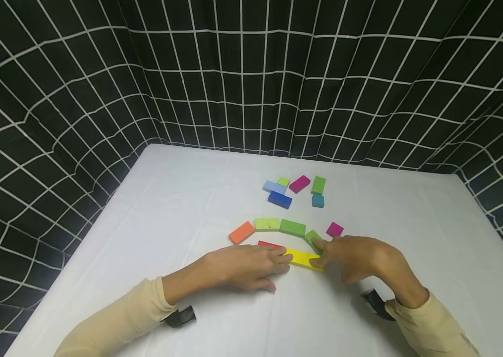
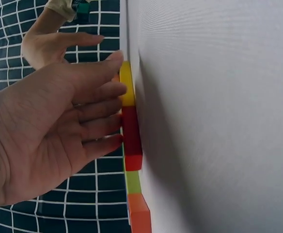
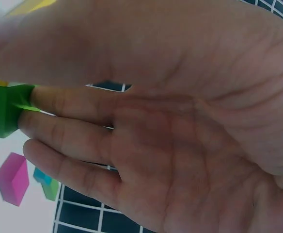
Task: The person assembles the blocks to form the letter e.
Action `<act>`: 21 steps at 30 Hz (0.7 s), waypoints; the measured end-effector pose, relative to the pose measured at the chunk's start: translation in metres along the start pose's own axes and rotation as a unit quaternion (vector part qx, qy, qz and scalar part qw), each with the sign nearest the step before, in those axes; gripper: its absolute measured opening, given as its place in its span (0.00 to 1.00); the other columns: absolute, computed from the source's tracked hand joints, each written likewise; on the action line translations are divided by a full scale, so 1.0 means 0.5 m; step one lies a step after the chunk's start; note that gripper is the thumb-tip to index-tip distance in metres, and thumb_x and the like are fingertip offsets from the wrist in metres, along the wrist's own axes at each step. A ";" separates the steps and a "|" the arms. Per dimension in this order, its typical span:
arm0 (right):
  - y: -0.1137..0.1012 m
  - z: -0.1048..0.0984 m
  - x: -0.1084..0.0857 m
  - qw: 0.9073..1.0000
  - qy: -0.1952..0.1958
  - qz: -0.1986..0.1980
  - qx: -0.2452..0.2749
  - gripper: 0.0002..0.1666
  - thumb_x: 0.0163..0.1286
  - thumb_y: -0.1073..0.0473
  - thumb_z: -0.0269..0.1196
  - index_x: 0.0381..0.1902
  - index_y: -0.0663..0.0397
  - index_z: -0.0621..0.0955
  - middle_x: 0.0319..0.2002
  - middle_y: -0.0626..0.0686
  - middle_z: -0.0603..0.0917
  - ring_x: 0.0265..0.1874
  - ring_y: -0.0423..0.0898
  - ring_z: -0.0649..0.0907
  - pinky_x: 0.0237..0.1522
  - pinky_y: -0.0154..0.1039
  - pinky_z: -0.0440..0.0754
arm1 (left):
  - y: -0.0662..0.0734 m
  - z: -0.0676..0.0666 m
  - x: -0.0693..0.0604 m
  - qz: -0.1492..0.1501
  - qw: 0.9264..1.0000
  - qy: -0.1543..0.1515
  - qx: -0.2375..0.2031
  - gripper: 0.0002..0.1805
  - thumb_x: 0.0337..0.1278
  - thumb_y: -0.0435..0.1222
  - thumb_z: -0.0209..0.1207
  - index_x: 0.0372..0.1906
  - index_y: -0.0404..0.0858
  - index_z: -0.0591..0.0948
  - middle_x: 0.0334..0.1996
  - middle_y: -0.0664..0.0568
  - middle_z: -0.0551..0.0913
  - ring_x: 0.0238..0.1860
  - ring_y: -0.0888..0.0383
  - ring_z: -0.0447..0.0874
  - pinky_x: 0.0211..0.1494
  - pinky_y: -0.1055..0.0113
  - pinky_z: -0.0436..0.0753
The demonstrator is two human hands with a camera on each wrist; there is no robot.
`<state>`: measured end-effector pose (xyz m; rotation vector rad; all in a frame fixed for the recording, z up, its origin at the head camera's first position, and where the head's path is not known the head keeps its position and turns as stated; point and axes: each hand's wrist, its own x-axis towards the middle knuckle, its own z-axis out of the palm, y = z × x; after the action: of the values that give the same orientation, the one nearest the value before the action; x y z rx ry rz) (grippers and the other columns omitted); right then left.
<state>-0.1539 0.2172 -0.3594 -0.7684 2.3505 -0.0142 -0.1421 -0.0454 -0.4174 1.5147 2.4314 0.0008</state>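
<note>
A yellow block (image 1: 301,258) and a red block (image 1: 270,244) lie end to end; in the left wrist view the red block (image 2: 131,136) adjoins the yellow one (image 2: 127,85). My left hand (image 1: 244,265) rests its fairly straight fingertips on both. At the yellow block's right end is my right hand (image 1: 358,258), fingers extended, touching the blocks there. Beside its fingertips in the right wrist view is a green block (image 3: 3,109). Behind the row curve an orange block (image 1: 242,232), a lime block (image 1: 267,224) and two green blocks (image 1: 293,227), the rightmost partly covered by the right hand.
Farther back lie light blue (image 1: 274,187), dark blue (image 1: 280,200), small lime (image 1: 283,181), magenta (image 1: 299,184), green (image 1: 318,185) and teal (image 1: 317,201) blocks. Another magenta block (image 1: 334,229) lies just behind my right hand. A dark grid curtain (image 1: 242,74) surrounds the white table (image 1: 180,198).
</note>
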 end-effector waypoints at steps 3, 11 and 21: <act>0.001 -0.001 0.002 1.000 -0.001 0.000 -0.007 0.46 0.53 0.77 0.75 0.64 0.29 0.84 0.80 0.55 0.68 0.65 0.59 0.80 0.43 0.40 0.84 | -0.015 -0.009 -0.004 0.004 1.000 0.020 -0.024 0.30 0.77 0.51 0.56 0.77 0.47 0.71 0.81 0.57 0.67 0.84 0.58 0.60 0.87 0.56 0.62; -0.002 0.001 0.008 1.000 -0.008 0.009 0.004 0.45 0.54 0.76 0.74 0.64 0.28 0.83 0.81 0.53 0.67 0.68 0.62 0.77 0.41 0.39 0.83 | -0.108 -0.023 -0.080 -0.092 0.989 0.084 -0.076 0.29 0.73 0.41 0.63 0.75 0.44 0.74 0.76 0.54 0.75 0.78 0.55 0.72 0.83 0.54 0.69; 0.002 0.004 0.003 1.000 -0.005 0.011 0.006 0.46 0.53 0.76 0.74 0.64 0.28 0.83 0.81 0.53 0.66 0.72 0.66 0.74 0.52 0.48 0.84 | -0.164 0.017 -0.101 -0.104 0.982 0.096 -0.122 0.29 0.72 0.37 0.63 0.75 0.42 0.74 0.75 0.51 0.75 0.74 0.50 0.77 0.76 0.54 0.78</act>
<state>-0.1541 0.2174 -0.3620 -0.7347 2.3469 -0.0134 -0.1914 -0.1281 -0.4257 1.1991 2.6129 0.4053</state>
